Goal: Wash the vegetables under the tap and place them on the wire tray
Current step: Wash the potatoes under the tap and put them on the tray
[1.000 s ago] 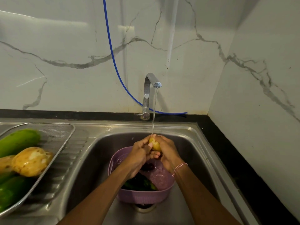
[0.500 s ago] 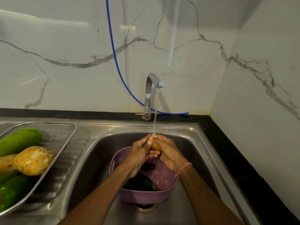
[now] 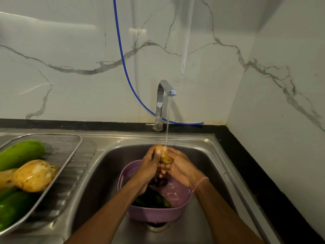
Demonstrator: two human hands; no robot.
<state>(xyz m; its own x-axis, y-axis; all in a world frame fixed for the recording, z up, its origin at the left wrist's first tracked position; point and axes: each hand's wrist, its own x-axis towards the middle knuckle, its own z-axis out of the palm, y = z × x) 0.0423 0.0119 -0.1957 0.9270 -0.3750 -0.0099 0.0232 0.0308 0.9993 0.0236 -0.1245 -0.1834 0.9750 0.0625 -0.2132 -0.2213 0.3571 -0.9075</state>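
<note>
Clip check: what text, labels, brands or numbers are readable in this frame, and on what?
None readable. No lettering shows on the tap, the purple basket, the wire tray, the sink, the marble wall or the potato gripped by the left hand and the right hand.

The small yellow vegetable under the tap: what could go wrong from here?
1. The small yellow vegetable is wet and held between the left hand and right hand; it could slip into the purple basket below, among the dark vegetables there.
2. The wire tray already holds large vegetables; set on top of them, it might roll off.
</note>
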